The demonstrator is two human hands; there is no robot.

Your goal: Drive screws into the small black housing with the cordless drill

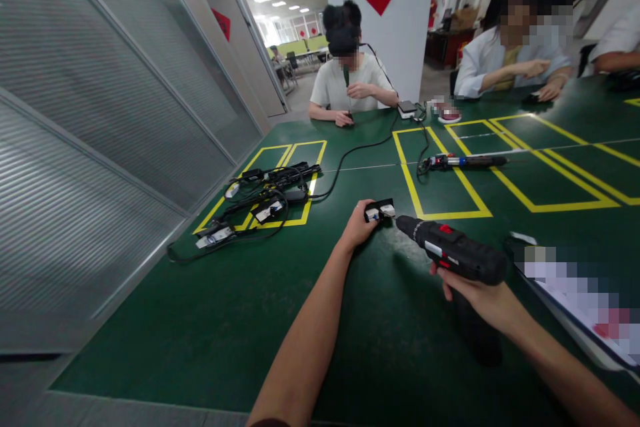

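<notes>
Near the middle of the green table (280, 307), my left hand (359, 225) is closed on a small black adapter with white labels (381, 211). My right hand (470, 290) wraps round the grip of a black cordless drill (455, 250) with red parts. The drill points left, and its tip is at the right end of the adapter; whether they touch is too small to tell. Part of the drill's grip and its battery base hang below my right hand.
Black adapters and coiled cables (285, 190) lie in yellow taped frames at the left. Beyond my hands is a pen-shaped electric screwdriver (465, 161). A folder with papers (575, 300) lies right. A cable crosses the table's middle. People sit at the far side.
</notes>
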